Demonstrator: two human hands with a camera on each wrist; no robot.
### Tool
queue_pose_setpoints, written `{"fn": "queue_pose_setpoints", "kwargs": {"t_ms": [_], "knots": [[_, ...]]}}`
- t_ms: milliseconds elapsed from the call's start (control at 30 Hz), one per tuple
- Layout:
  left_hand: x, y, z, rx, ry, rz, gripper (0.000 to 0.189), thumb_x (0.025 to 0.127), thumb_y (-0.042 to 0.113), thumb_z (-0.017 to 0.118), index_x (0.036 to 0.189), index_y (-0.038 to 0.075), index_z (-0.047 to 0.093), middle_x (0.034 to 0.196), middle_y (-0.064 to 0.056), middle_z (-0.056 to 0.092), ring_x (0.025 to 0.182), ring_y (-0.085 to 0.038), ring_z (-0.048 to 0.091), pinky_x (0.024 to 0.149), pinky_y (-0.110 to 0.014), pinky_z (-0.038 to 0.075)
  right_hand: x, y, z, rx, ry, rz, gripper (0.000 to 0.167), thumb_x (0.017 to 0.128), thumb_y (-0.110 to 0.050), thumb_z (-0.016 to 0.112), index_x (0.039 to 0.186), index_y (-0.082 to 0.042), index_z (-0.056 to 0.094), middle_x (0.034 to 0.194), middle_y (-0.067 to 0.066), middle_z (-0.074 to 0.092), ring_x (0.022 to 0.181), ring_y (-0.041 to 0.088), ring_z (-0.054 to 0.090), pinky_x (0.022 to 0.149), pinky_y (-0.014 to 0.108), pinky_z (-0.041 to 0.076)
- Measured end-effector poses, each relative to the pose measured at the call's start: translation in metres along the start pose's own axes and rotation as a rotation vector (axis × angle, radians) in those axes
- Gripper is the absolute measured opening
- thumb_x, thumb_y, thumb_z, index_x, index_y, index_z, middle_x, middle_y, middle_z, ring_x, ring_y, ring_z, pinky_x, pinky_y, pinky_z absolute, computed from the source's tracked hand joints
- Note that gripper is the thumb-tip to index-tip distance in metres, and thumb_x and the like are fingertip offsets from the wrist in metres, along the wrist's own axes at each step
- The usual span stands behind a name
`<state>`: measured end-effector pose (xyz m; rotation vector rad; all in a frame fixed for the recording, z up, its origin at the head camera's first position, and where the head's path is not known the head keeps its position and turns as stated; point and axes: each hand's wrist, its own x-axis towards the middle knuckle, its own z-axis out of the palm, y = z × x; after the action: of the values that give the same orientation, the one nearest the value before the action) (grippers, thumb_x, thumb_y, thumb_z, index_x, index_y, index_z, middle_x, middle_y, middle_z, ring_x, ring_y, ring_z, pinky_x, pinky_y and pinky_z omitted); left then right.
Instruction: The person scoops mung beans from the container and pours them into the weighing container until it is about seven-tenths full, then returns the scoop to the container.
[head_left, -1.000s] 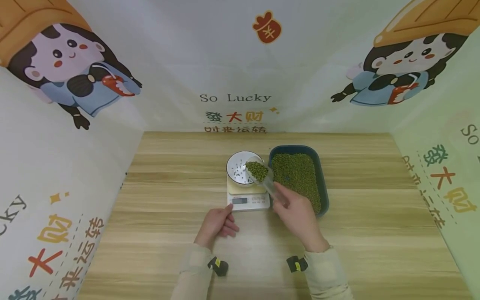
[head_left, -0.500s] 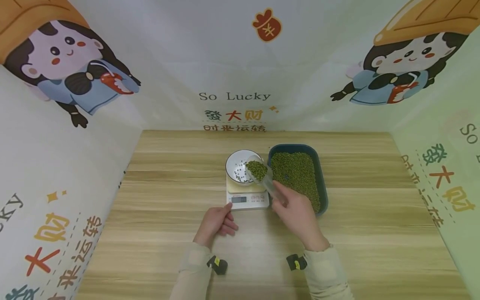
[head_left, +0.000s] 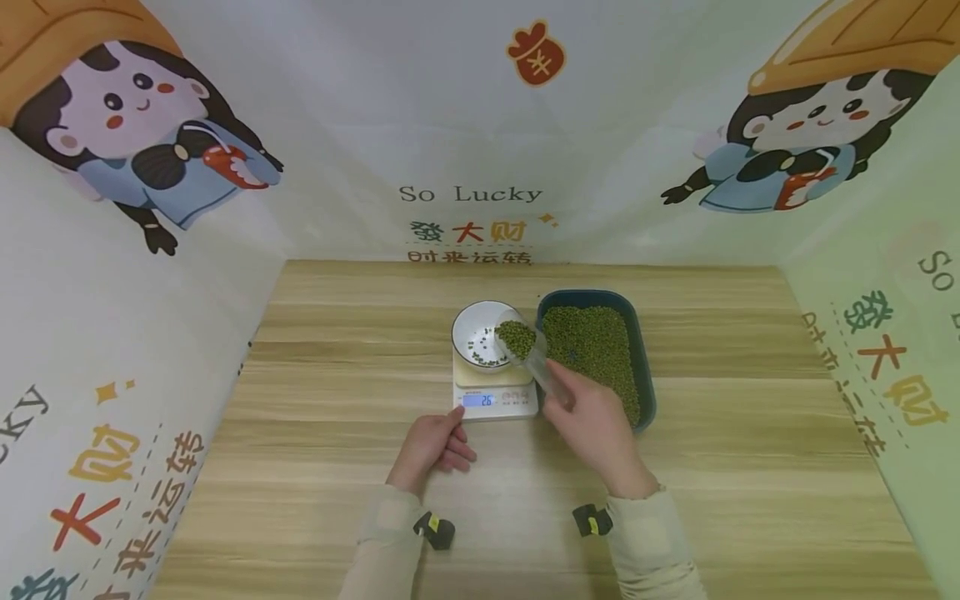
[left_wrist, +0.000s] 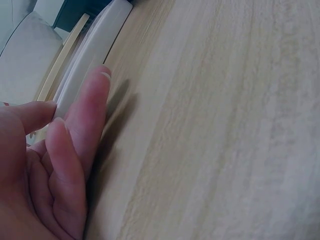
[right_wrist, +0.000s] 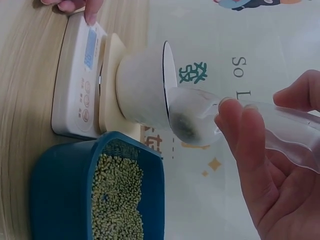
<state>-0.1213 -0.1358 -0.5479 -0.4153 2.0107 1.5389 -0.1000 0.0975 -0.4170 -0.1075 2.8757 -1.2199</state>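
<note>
My right hand (head_left: 596, 429) grips the handle of a clear plastic scoop (head_left: 551, 381) loaded with green mung beans (head_left: 516, 339). The scoop's mouth hangs over the right side of a white bowl (head_left: 467, 321) with a dark rim; in the right wrist view, scoop (right_wrist: 197, 107) and rim meet or overlap. A few scattered beans lie in the bowl, which sits on the kitchen scale (head_left: 517, 410). Its lit blue display (head_left: 478, 401) seems to read 26, any decimal point being unclear. My left hand (head_left: 431, 446) touches the scale's front left corner with the thumb, other fingers loosely bent.
A dark blue tub (head_left: 649, 400) of mung beans stands right beside the scale. Wood-grain tabletop (head_left: 330, 392) spreads around them. Printed cloth walls (head_left: 345, 167) close off the back and both sides.
The scale's display has turned from dark to lit blue with digits. More beans lie near the bowl's front edge. Both hands stay nearly in place, the scoop shifting very slightly.
</note>
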Motion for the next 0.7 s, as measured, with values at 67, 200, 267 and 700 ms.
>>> {"fn": "queue_pose_setpoints", "kwargs": {"t_ms": [67,200,267,700], "knots": [[-0.0003,-0.0001,-0.0001,-0.005,0.000,-0.002,0.056,0.087,0.054,0.043,0.084,0.000,0.057,0.071,-0.012,0.067,0.059,-0.024,0.065,0.046,-0.028,0.050,-0.0001,-0.0005,-0.0007,-0.003,-0.005,0.003,0.046,0.082,-0.020,0.052,0.128,-0.014,0.049,0.080,0.001,0.061,0.046,0.008,0.051,0.042,0.025,0.043],[-0.0009,0.0004,-0.0006,-0.010,0.000,0.002,0.056,0.088,0.053,0.043,0.085,0.000,0.057,0.070,-0.012,0.067,0.058,-0.024,0.065,0.045,-0.027,0.049,-0.0002,-0.0004,-0.0022,-0.013,-0.021,0.013,0.047,0.082,-0.021,0.051,0.129,-0.015,0.048,0.079,0.000,0.060,0.046,0.007,0.052,0.041,0.026,0.043],[-0.0015,0.0003,-0.0013,-0.012,-0.001,0.005,0.056,0.088,0.053,0.042,0.085,-0.001,0.057,0.070,-0.012,0.067,0.058,-0.024,0.065,0.045,-0.027,0.049,0.0000,-0.0009,-0.0024,-0.029,-0.015,0.003,0.047,0.082,-0.021,0.052,0.128,-0.014,0.048,0.079,0.000,0.060,0.047,0.007,0.052,0.043,0.025,0.043],[-0.0024,-0.0008,-0.0017,-0.009,0.002,0.011,0.055,0.088,0.053,0.043,0.084,0.000,0.057,0.070,-0.012,0.066,0.058,-0.024,0.065,0.047,-0.029,0.050,0.0005,-0.0011,-0.0044,-0.082,0.034,-0.049,0.046,0.081,-0.022,0.053,0.126,-0.013,0.051,0.098,0.005,0.063,0.056,0.009,0.051,0.053,0.026,0.043]]}}
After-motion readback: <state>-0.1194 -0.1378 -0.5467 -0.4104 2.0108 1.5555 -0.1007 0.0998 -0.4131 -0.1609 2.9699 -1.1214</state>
